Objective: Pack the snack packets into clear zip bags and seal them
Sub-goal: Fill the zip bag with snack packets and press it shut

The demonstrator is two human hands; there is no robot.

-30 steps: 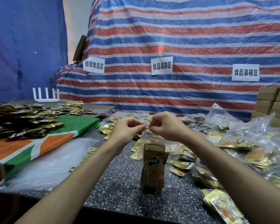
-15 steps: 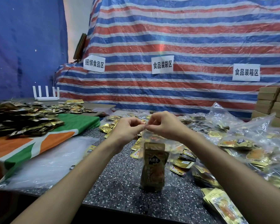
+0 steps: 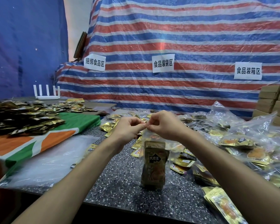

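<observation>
on my feed the clear zip bag (image 3: pixel 152 136) hangs upright in the middle of the view, and i take every place from it. inside it stand at least two gold-brown snack packets (image 3: pixel 154 167) on end, one behind the other, the front one with a black label and white characters; above them the bag is only bare film. its lower edge is down at the speckled table (image 3: pixel 120 193), though i cannot tell whether it rests there. my left hand (image 3: pixel 128 128) pinches the bag's top rim between thumb and forefinger, the other fingers curled in. my right hand (image 3: pixel 164 125) pinches the same rim the same way, and the two sets of fingertips meet at the bag's top. i cannot tell whether the zip is closed. both forearms reach up to the bag from the lower corners of the view. to the right of the bag lies a heap of filled bags (image 3: pixel 249 143), clear film with gold packets showing through, and one more packed bag (image 3: pixel 223 206) lies right of it and nearer me. loose gold packets (image 3: pixel 183 162) lie just beside the bag on its right and behind it. left of the bag is a flat stack of clear film (image 3: pixel 52 159), and beyond that a green, orange and white cloth (image 3: pixel 44 139) bearing a pile of dark packets (image 3: pixel 23 117). well behind the bag on the left stands a white router (image 3: pixel 46 95), and far to its right are cardboard boxes (image 3: pixel 275 101).
</observation>
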